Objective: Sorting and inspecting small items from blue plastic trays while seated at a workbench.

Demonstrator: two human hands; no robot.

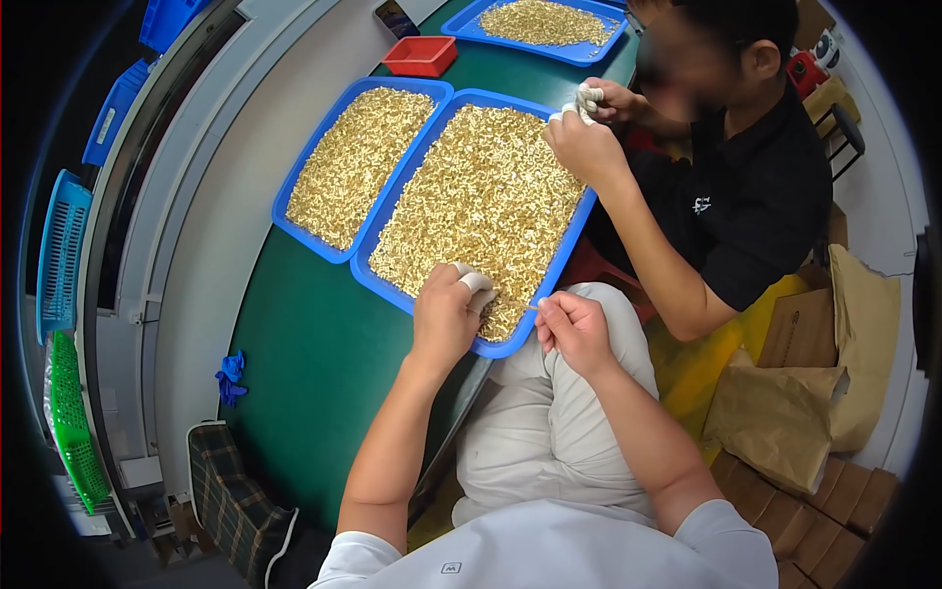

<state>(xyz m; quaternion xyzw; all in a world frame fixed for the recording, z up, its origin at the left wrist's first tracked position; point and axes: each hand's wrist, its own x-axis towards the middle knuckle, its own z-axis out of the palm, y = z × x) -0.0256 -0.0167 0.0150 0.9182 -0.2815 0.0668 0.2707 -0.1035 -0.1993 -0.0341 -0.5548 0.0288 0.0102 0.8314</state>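
A shallow rectangular blue plastic tray (564, 257) lies slantwise on the dark green desk (314, 344), its near corner overhanging the desk's near edge above the person's lap, and it is filled almost to the rim with a loose layer of small brass-coloured metal parts (481, 191). The left hand (446, 314) rests palm down on the parts in the tray's near corner, fingers curled loosely into the heap, with white fingertip covers (475, 282) on at least two fingers; whether it has any part pinched cannot be told. The right hand (572, 329) hovers just outside the tray's near right rim, closed in a pinch on a thin, pale, pin-like piece (535, 306) whose tip points toward the tray. Touching the first tray along its left side lies a second blue tray (324, 133) with a thinner spread of the same brass parts. A third blue tray (476, 25) of parts sits at the desk's far edge, and a small red plastic box (420, 56) stands between it and the second tray. At the far right end of the first tray, a co-worker in a black shirt holds both hands (581, 123) together over the rim, fingertips also covered in white. A crumpled blue glove (232, 378) lies at the desk's left edge. Crumpled brown paper bags (785, 412) sit on the floor to the right of the person's knee.
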